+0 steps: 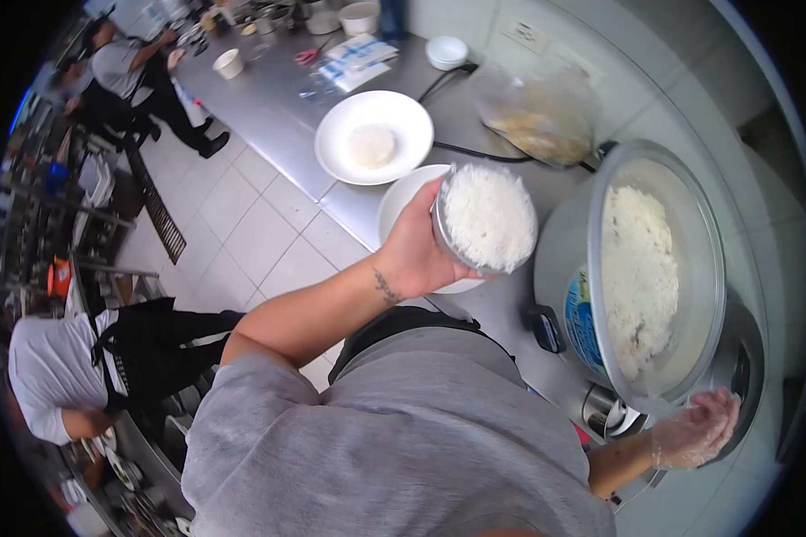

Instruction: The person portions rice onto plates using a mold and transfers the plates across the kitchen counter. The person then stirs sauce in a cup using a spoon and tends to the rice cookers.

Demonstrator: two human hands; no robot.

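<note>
My left hand (421, 237) is wrapped round a small bowl of packed white rice (490, 217), with clear plastic film showing at its rim. Under that hand, partly hidden, lies a white plate (394, 208). Beyond it a second white plate (338, 148) carries a round mound of rice (371, 146). To the right stands a big rice cooker (560, 228) without a lid, holding white rice (640, 277). Just past the cooker's near rim is my right hand (697, 430) in a clear plastic glove, fingers apart and loosely bent, with nothing visible in it.
A clear bag of yellowish food (542, 116) sits against the tiled wall, beside a black cable (484, 157). Farther along the steel counter (282, 116) are a small white bowl (447, 52), packets (358, 63) and a cup (228, 63). Several people stand at the left.
</note>
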